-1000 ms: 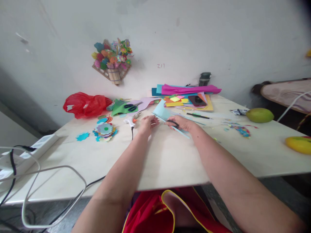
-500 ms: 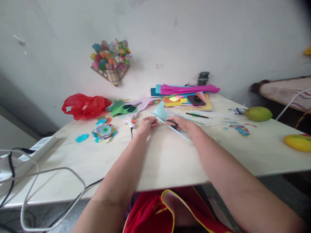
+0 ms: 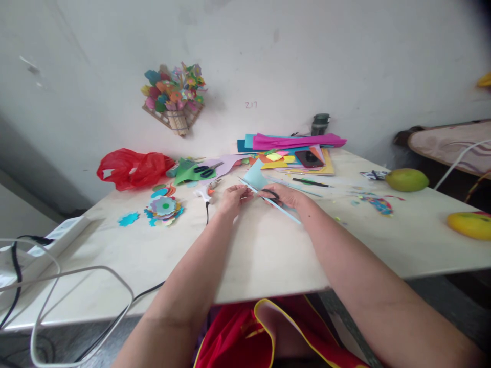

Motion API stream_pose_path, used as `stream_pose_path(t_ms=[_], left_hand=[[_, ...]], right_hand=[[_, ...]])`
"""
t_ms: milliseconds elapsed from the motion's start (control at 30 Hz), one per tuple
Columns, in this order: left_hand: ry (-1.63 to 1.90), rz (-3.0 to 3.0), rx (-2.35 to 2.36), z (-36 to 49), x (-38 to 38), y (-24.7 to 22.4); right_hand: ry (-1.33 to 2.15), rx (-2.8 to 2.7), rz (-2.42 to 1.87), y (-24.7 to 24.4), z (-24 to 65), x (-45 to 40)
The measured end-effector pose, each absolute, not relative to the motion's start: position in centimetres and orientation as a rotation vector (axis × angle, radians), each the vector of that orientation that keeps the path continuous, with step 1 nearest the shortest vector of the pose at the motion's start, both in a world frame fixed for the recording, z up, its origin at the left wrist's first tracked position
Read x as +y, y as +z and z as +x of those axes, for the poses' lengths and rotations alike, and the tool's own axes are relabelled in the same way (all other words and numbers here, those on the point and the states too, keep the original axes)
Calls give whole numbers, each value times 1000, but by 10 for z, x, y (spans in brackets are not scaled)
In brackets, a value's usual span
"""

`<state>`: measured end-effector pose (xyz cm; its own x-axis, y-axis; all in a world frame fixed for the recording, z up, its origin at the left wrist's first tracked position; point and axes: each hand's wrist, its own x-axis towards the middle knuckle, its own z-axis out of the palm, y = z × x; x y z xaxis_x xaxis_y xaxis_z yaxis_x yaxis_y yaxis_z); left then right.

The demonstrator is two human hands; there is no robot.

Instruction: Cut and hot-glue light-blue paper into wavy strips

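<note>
We are pinching a small light-blue paper sheet [image 3: 255,175] between the fingers of our left hand [image 3: 235,198], above the pale marbled surface [image 3: 268,255]. Our right hand [image 3: 282,197] is curling around the handles of the black-handled scissors [image 3: 271,195], whose blades are meeting the paper. A narrow light-blue paper strip [image 3: 286,212] is slanting beneath our right hand. The white glue gun [image 3: 202,192] is lying near our left hand.

The right hand [image 3: 283,196] partly hides its scissors [image 3: 272,194] — and the picture's edges crop a power strip [image 3: 63,234], yellow fruit [image 3: 470,226] and red cloth [image 3: 233,329].
</note>
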<state>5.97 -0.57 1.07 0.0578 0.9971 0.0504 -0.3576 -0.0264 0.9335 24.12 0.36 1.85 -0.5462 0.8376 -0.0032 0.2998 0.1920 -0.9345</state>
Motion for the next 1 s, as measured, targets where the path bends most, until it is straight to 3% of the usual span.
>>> stream_pose_path(t_ms=[1000], left_hand=[[1266, 986, 846, 60, -4, 10]], right_hand=[[1276, -1945, -1055, 19, 240, 4]])
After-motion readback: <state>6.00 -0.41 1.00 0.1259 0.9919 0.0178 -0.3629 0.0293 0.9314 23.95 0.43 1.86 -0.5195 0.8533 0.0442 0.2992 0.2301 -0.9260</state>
